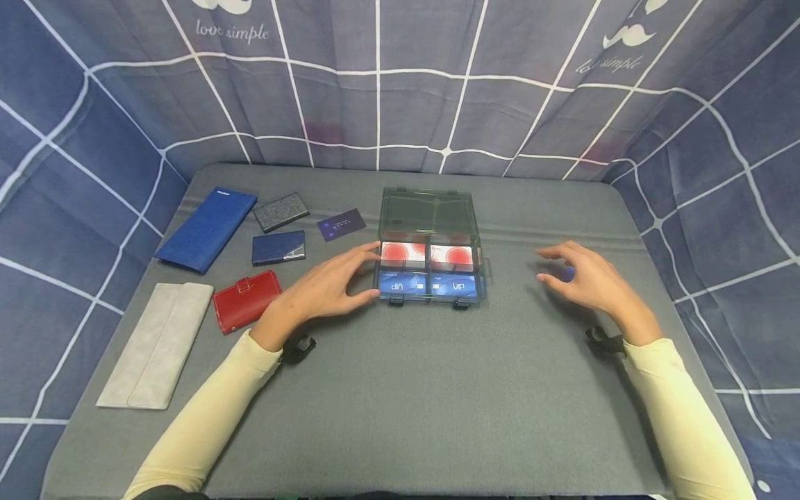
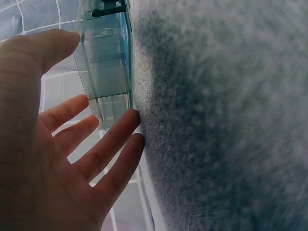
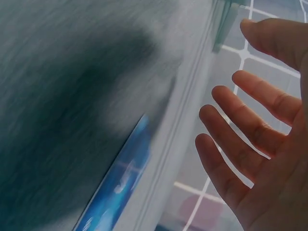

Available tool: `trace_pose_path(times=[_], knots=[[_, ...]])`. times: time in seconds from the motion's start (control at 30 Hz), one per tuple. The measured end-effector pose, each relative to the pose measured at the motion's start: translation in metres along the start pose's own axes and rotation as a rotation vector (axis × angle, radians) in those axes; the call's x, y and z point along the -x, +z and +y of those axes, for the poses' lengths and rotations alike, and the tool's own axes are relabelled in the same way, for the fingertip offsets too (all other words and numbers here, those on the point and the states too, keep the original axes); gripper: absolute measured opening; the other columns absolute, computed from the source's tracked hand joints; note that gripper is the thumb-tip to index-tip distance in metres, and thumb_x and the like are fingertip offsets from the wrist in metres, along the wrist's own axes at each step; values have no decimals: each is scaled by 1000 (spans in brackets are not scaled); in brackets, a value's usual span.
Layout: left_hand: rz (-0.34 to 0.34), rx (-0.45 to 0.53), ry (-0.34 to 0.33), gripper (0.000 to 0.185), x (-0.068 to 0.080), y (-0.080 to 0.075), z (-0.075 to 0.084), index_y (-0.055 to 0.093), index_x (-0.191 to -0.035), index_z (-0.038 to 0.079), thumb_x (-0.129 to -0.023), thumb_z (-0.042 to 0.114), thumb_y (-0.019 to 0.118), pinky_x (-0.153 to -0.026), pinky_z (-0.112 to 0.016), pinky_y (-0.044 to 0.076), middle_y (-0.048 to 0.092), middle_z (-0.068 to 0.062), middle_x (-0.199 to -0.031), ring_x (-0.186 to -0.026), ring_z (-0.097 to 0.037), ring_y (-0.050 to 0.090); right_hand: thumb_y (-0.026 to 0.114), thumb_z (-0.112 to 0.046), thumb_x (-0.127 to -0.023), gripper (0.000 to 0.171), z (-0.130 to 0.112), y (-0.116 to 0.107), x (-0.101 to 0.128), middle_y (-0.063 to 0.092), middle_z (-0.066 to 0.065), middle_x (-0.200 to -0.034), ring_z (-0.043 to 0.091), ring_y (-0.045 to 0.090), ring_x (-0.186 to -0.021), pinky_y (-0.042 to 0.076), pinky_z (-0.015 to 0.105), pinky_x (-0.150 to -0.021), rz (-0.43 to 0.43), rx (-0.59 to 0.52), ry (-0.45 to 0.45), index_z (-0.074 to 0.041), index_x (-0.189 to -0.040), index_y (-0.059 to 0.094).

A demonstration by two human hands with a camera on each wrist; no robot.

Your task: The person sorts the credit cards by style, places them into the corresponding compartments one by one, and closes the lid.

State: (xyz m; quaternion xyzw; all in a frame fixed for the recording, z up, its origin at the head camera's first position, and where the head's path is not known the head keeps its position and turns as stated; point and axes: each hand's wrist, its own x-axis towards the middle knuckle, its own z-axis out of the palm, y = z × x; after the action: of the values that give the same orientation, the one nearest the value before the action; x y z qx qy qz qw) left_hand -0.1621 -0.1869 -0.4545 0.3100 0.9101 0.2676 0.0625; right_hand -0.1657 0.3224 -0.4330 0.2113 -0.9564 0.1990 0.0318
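A see-through dark green plastic box (image 1: 431, 303) lies on the table with its lid (image 1: 428, 212) folded back. Its compartments hold red-and-white cards (image 1: 451, 255) at the back and blue VIP cards (image 1: 403, 284) in front. My left hand (image 1: 331, 283) spreads along the box's left side, thumb and fingertips right at its wall, as the left wrist view also shows. Well to the right of the box, my right hand (image 1: 587, 278) hovers over the table with loosely bent fingers and nothing in them. A shiny blue card (image 3: 118, 185) lies below it, mostly hidden in the head view.
Left of the box lie a dark purple card (image 1: 341, 225), a grey card holder (image 1: 281, 212), a navy card holder (image 1: 278, 248), a red wallet (image 1: 246, 300), a long blue wallet (image 1: 209, 228) and a pale grey pouch (image 1: 157, 346). Checked curtains (image 1: 412, 104) surround the grey table (image 1: 437, 417).
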Motion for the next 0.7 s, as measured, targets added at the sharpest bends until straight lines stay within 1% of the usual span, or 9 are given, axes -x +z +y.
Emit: trace_pose_path(times=[0.13, 0.27, 0.37, 0.5, 0.7], knots=[[-4, 2, 2, 79, 0, 0, 0, 44, -163, 13, -101, 51, 72, -119, -59, 41, 33, -3, -175, -152, -32, 46, 88, -28, -90, 53, 12, -3, 10, 72, 15, -128, 43, 66, -121, 51, 64, -96, -10, 8, 29, -7, -136, 72], [-5, 1, 1, 79, -1, 1, -1, 43, -164, 13, -101, 51, 72, -119, -59, 41, 34, -4, -175, -152, -32, 46, 91, -32, -86, 59, 24, -6, 19, 72, 18, -129, 45, 65, -121, 50, 67, -95, -21, 18, 66, -7, -136, 72], [-3, 1, 1, 79, -1, 1, -1, 44, -163, 13, -101, 51, 72, -120, -59, 41, 35, -3, -175, -153, -31, 45, 94, -32, -84, 62, 33, -8, 26, 72, 21, -128, 45, 67, -119, 50, 65, -94, -23, 22, 85, -6, -136, 72], [-4, 0, 2, 78, -1, 0, -1, 44, -163, 13, -101, 51, 72, -120, -59, 40, 33, -3, -175, -153, -31, 45, 95, -31, -83, 64, 42, -11, 34, 73, 22, -125, 42, 68, -114, 49, 59, -91, -22, 45, 85, -4, -135, 71], [-7, 4, -4, 82, -1, 1, -1, 40, -166, 13, -100, 51, 72, -120, -59, 40, 38, -5, -173, -152, -31, 47, 95, -28, -81, 64, 53, -13, 43, 72, 25, -121, 42, 67, -108, 49, 58, -87, -30, 70, 79, 0, -133, 71]])
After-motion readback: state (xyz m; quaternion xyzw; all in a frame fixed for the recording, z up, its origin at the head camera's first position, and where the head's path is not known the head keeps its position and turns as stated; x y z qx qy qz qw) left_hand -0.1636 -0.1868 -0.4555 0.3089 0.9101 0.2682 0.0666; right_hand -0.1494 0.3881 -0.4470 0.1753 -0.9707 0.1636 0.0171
